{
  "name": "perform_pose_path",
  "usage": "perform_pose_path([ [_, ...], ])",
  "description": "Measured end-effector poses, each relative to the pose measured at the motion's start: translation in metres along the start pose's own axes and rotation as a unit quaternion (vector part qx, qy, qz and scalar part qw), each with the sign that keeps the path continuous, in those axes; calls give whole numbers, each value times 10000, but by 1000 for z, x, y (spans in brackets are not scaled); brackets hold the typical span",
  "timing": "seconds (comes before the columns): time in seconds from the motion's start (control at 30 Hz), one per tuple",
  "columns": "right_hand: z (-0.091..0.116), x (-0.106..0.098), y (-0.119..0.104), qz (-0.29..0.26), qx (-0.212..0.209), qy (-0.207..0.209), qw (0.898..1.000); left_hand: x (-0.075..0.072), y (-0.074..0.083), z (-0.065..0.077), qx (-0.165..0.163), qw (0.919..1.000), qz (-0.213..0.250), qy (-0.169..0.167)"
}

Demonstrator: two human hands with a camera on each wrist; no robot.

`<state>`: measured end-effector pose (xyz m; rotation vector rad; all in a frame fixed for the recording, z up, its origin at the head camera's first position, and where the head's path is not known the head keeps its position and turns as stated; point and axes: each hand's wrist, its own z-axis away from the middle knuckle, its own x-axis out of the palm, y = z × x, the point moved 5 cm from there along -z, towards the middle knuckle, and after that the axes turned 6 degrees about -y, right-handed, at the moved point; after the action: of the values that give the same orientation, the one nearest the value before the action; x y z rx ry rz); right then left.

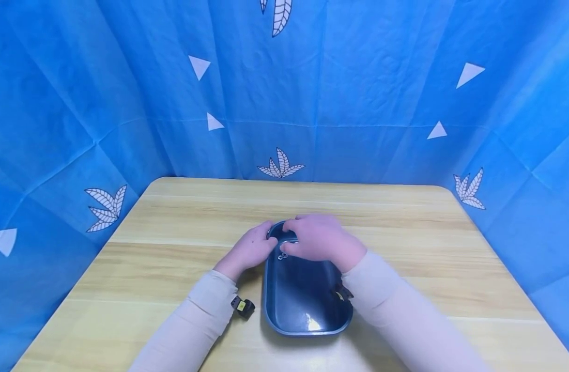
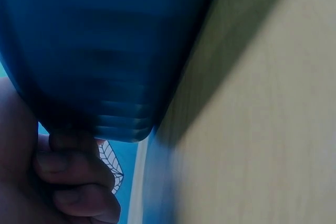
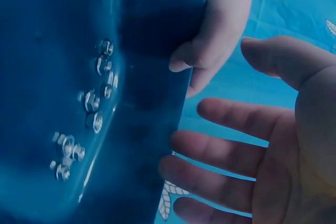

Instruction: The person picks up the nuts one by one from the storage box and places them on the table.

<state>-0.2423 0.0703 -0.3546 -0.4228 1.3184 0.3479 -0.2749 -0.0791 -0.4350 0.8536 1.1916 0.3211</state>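
A dark blue rectangular tray (image 1: 307, 289) holds several small shiny metal nuts (image 3: 93, 100), gathered along the foot of its far end wall. My left hand (image 1: 250, 249) grips the rim at the far left corner, its thumb inside the wall and its other fingers curled outside, below the tray's side (image 2: 94, 51). Over the far end hovers my right hand (image 1: 323, 240). In the right wrist view its fingers (image 3: 220, 153) are spread and relaxed with nothing between them, close to the rim. Whether the tray is tilted, I cannot tell.
The tray is on a light wood table (image 1: 182, 217) with rounded far corners. Blue curtains (image 1: 358, 93) printed with leaves and triangles hang behind it and on both sides. A small black wrist camera (image 1: 244, 307) sits by my left sleeve, left of the tray.
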Motion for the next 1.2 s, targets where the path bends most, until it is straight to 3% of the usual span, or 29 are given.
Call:
perform_pose_path([
  [0.27,-13,12,-1,11,182,-516,9985,-2,1,2,-16,10000,21,10],
  [0.43,-20,22,5,174,436,-595,9971,-3,-2,4,-150,9999,49,16],
  [0.57,-25,32,10,189,522,-551,9969,-2,-5,4,-206,9997,85,47],
  [0.87,-28,52,21,230,666,-341,9969,9,-3,3,-198,9996,26,-221],
  [1.2,-31,56,20,222,521,-34,9984,4,-1,2,-32,9998,-83,-180],
])
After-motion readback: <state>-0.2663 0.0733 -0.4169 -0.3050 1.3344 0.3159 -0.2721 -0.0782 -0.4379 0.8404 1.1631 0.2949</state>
